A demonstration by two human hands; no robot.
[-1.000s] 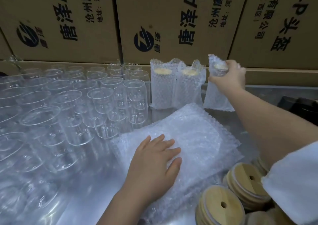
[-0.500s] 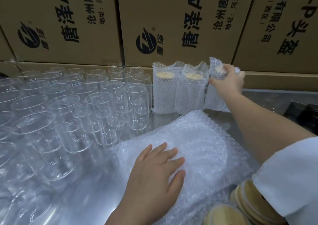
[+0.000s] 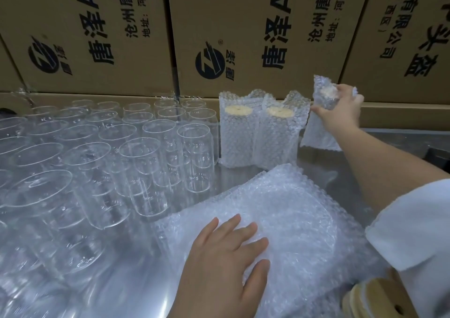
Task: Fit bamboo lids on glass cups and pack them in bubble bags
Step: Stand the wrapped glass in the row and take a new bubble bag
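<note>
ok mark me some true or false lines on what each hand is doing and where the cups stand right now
1. The right hand grips a bagged cup near its top. True.
2. The left hand pinches one bag up off the pile. False: it lies flat, fingers straight, on the stack of bubble bags.
3. Two more bagged cups stand upright between the held one and the bare glass cups. True.
4. The bare glass cups already wear lids. False: their tops are open; bamboo lids lie at the near right corner.
</note>
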